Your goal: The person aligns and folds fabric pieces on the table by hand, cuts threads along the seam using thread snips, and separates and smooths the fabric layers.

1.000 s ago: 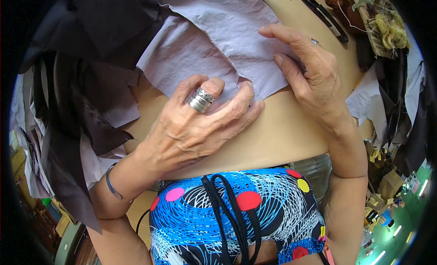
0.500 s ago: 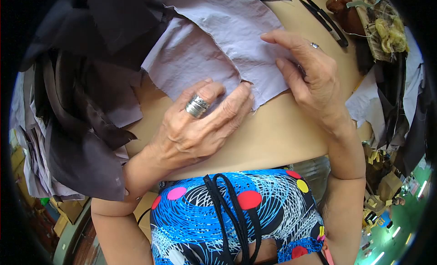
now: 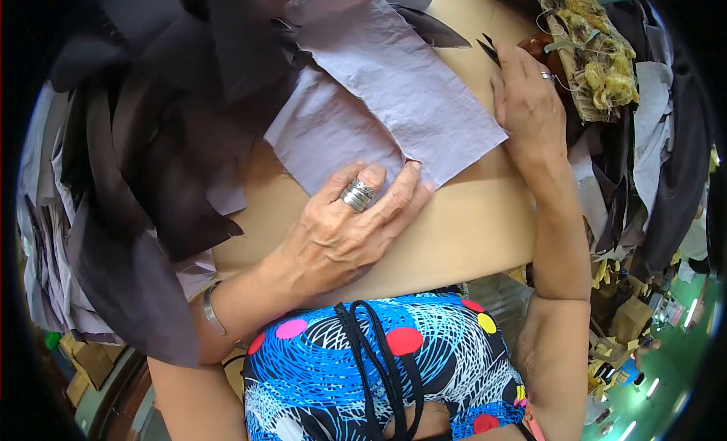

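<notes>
A pale lilac cloth piece (image 3: 424,85) lies on the tan work surface, with a seam or fold line running down its middle. My left hand (image 3: 352,221), wearing a wide silver ring, has its bent fingers on the cloth's lower edge at the end of that line; part of its grip is hidden. Over to the right, my right hand (image 3: 534,104) is around black thread snips (image 3: 489,50). Only the dark pointed tips show beyond its fingers, and the rest of the tool is covered.
Dark and lilac cloth pieces (image 3: 151,138) are heaped at the left. A reddish-brown object (image 3: 551,58) sits by the right hand, beside a worn holder with yellow thread tangles (image 3: 602,73). More cloth (image 3: 653,115) hangs at the right edge. The tan surface (image 3: 469,236) ends near my body.
My right hand has left the lilac cloth and moved up and right onto the snips. My left hand stays at the cloth's lower edge. The whole view has shifted slightly.
</notes>
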Tool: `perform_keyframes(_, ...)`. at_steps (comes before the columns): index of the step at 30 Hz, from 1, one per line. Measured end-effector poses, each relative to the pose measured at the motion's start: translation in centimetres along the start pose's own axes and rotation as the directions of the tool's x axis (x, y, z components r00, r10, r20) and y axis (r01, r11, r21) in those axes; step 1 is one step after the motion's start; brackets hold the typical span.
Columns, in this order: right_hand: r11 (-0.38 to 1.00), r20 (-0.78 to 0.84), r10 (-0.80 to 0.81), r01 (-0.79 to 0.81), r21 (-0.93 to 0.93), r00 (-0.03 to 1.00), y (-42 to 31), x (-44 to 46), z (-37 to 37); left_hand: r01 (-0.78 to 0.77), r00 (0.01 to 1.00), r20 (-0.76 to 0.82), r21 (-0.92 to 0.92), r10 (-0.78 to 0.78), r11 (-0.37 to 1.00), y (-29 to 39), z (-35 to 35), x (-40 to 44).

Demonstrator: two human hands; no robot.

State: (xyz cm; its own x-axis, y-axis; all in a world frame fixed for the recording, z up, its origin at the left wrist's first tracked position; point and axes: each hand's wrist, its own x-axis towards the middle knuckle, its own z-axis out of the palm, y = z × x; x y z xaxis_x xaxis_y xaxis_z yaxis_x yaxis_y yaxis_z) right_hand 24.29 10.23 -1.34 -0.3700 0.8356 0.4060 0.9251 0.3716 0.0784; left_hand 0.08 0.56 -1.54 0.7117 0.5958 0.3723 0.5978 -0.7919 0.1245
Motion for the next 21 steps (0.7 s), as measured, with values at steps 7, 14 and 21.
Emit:
perform_keyframes(7,0.997,0.037,-0.076,0.077,-0.030,0.996,0.1,-0.8,-0.5,-0.018,0.999,-0.044,0.008,0.019,1.000,0.1,0.2,-0.2)
perform_keyframes(14,0.998,0.073,0.026,-0.030,0.046,0.997,1.5,-1.6,1.4,-0.007,1.000,-0.002,-0.112,0.007,0.994,0.1,1.5,0.4)
perform_keyframes(21,0.489,0.398,0.196,-0.441,0.753,0.896,0.7,-2.2,-4.9,0.020,1.000,-0.009,-0.193,-0.023,0.981,0.0,1.2,0.4)
